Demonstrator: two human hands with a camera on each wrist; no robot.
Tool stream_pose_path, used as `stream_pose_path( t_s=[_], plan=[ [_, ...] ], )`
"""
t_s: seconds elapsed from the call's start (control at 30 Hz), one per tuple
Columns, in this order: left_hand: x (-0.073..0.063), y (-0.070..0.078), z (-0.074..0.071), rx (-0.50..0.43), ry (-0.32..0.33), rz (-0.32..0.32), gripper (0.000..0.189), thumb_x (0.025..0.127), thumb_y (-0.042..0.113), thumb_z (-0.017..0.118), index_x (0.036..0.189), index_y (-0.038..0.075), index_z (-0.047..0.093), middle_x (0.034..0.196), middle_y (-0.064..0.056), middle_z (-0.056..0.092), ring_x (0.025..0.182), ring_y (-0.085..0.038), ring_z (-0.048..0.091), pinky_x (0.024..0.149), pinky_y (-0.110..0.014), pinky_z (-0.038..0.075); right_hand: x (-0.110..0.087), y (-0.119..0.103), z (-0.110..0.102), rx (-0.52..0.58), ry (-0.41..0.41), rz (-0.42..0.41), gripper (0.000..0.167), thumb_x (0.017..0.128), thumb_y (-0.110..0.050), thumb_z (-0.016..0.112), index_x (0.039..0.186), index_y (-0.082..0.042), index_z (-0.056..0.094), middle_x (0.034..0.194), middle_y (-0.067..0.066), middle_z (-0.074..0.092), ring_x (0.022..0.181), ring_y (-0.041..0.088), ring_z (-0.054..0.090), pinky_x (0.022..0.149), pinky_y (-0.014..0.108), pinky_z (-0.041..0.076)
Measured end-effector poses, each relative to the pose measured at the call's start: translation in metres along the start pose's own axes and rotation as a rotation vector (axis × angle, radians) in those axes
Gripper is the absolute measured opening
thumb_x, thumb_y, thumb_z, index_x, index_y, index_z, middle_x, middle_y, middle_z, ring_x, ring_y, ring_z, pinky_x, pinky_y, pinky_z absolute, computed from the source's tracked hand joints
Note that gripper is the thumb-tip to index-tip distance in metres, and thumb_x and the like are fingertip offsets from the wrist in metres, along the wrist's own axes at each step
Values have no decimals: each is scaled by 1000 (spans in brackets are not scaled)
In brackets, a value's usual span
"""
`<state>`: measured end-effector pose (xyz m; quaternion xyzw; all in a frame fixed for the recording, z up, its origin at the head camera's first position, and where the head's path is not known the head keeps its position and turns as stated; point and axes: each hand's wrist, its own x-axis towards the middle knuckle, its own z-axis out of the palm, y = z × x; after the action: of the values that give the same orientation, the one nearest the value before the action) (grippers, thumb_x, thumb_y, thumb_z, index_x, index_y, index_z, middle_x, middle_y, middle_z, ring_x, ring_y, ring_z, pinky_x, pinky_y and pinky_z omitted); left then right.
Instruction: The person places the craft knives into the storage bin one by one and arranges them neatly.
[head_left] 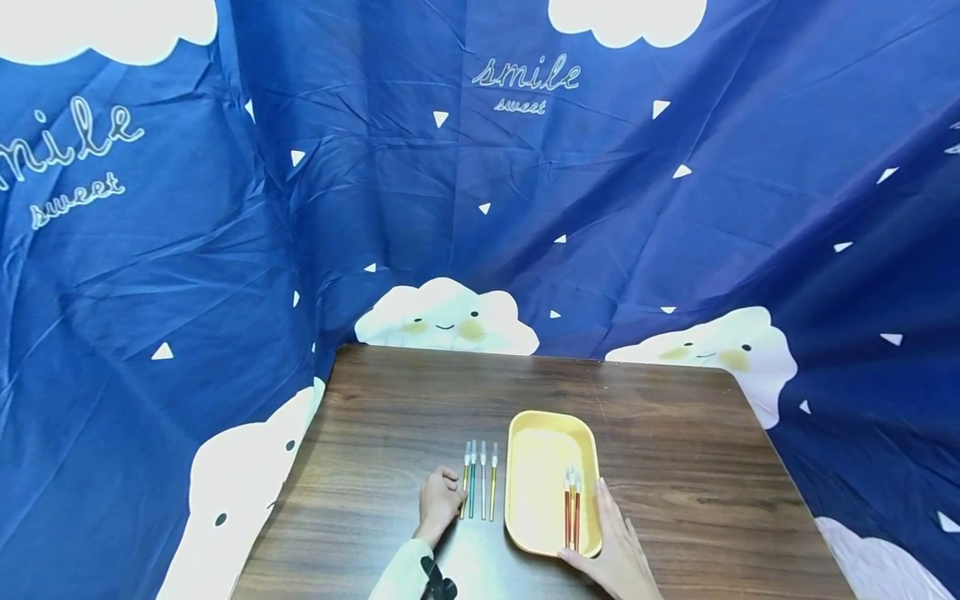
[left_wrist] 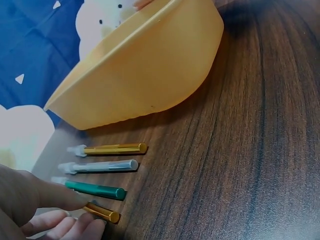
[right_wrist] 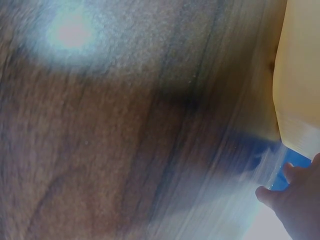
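In the left wrist view, my left hand [head_left: 438,500] pinches a gold pen-shaped craft knife [left_wrist: 104,213] between thumb and fingers at the left end of a row on the table. Beside it lie a green craft knife [left_wrist: 97,190], a silver one [left_wrist: 105,166] and a second gold one [left_wrist: 117,149], side by side with clear caps pointing away. A yellow tray [head_left: 512,467] stands right of the row. Inside its right part lie red craft knives [head_left: 567,512] and a gold one. My right hand [head_left: 624,557] rests at the tray's near right corner, fingers extended along the outer wall, thumb at the near rim.
The brown wood-grain table [head_left: 690,483] runs back to a blue cloth [head_left: 540,183] with clouds and lettering, which hangs behind and along both sides. Light glares off the tabletop near the front edge.
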<state>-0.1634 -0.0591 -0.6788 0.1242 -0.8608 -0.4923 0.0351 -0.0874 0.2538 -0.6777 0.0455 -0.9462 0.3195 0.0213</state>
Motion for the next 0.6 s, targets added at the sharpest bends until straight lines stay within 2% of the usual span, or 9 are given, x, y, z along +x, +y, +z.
stream_pose_path(
  t_s=[0.3,0.43,0.6],
  plan=[
    [2,4,-1,66,-2,-21,25,72,-6,83,90,5,69,72,1,66,67,-19,62,68,-41,53,0,-1,0,4,3,1,129,79,-62,85,170,-9,11,171,24,23,153,50,26,114,76,22],
    [1,10,-2,102,-16,-51,24,73,-5,82,91,6,70,74,1,66,69,-19,61,67,-40,53,0,-2,-1,-3,-9,18,131,78,-64,84,170,-11,8,171,25,22,153,50,26,115,75,21],
    [-3,16,1,158,13,-98,25,71,-4,81,91,7,71,74,0,67,72,-22,63,67,-41,53,0,-1,-1,-11,-8,16,131,78,-65,84,170,-12,7,171,25,23,153,49,27,115,76,21]
  ],
)
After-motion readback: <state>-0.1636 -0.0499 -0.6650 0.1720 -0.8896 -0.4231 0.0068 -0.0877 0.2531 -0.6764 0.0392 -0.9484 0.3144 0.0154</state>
